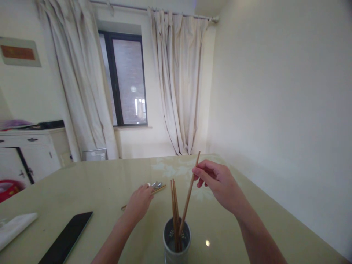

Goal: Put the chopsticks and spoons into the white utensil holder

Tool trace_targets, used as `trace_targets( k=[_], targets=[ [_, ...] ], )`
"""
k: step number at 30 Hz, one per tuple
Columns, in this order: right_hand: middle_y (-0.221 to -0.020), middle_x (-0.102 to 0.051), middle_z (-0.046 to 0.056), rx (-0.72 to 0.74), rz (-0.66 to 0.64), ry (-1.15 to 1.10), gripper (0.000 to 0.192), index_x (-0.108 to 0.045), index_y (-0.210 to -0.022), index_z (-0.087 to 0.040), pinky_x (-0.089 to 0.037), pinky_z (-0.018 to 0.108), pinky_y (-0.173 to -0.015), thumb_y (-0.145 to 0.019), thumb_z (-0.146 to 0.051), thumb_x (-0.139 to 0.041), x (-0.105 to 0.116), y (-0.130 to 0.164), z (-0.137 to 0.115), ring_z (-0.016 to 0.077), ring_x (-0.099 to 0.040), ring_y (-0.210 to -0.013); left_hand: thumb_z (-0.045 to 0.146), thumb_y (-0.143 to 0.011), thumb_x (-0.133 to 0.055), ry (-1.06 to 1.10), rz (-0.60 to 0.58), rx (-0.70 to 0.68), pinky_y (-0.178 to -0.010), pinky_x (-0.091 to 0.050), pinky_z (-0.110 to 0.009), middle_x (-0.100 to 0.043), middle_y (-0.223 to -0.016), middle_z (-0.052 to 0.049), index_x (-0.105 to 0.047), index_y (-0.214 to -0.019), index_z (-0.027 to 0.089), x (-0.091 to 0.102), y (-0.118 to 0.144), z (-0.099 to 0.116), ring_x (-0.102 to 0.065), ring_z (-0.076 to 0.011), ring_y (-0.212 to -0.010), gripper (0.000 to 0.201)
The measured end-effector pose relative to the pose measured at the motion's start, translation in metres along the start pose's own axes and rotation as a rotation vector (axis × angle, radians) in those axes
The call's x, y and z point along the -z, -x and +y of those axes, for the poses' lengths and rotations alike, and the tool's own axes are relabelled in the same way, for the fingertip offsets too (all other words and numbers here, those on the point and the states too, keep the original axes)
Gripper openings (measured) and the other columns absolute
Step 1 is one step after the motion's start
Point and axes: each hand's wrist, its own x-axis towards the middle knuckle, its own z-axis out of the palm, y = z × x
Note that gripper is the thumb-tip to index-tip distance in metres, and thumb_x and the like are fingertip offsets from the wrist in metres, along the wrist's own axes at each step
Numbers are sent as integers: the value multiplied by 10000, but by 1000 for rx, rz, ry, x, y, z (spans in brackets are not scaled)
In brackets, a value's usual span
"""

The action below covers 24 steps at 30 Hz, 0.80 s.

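My right hand point(216, 181) pinches a wooden chopstick point(189, 192) near its upper end, between thumb and fingers. The chopstick slants, its lower end inside a grey metal utensil holder point(177, 253) with holes in its base. Several other chopsticks point(175, 205) stand in that holder, leaning a little left. Over to the left, my left hand point(140, 201) rests low over the table with fingers curled round chopsticks point(159, 189) lying there. Their ends stick out on both sides of the hand. Shiny metal spoons point(157, 184) show just past its fingertips; the hand hides the rest.
A black phone or tablet point(68, 234) and a white folded item point(18, 227) lie on the left of the pale green table point(107, 183). A wall point(288, 110) runs along the table's right edge. Curtains, a window and a white cabinet point(41, 146) stand beyond.
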Motion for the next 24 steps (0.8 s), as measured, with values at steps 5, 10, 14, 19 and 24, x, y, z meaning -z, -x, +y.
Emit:
trace_targets(
  k=[5,10,14,19,24],
  targets=[
    [-723,-750,13,-43,-124,185,257,-701,-761,-187,-497,249,-610,-971,-317,-631,-8,-1,6,146,-697,-612,125,-971,-504,-159,-101,78,-1053,-474,-389,-686,-1315,-120,-681,-1200,220,-18,1,-7,-634,-264,-1242,305],
    [-716,-761,23,-106,-282,325,339,-690,-723,-179,-483,240,-604,-1011,-284,-546,-24,0,16,143,-702,-590,140,-992,-491,-154,-145,82,-1081,-465,-391,-666,-1370,-137,-671,-1231,197,-25,0,-13,-621,-271,-1291,304],
    [-657,-744,20,-114,-331,437,372,-672,-677,-181,-450,239,-577,-1009,-296,-553,-30,0,21,143,-684,-558,119,-1009,-428,-182,-85,110,-1078,-471,-372,-623,-1431,-142,-651,-1292,190,-30,-1,-19,-598,-266,-1327,367],
    [-619,-738,30,-143,-366,522,419,-669,-633,-182,-437,247,-579,-1012,-321,-557,-33,0,22,148,-675,-545,113,-1018,-389,-182,-94,120,-1062,-476,-354,-663,-1355,-132,-656,-1269,191,-29,0,-19,-630,-250,-1273,376],
    [-621,-741,35,-139,-356,544,427,-673,-632,-181,-433,248,-578,-1017,-312,-543,-32,0,23,149,-674,-548,148,-1001,-442,-130,-92,132,-1009,-485,-350,-693,-1277,-123,-666,-1174,200,-28,0,-20,-657,-255,-1210,288]
  ],
)
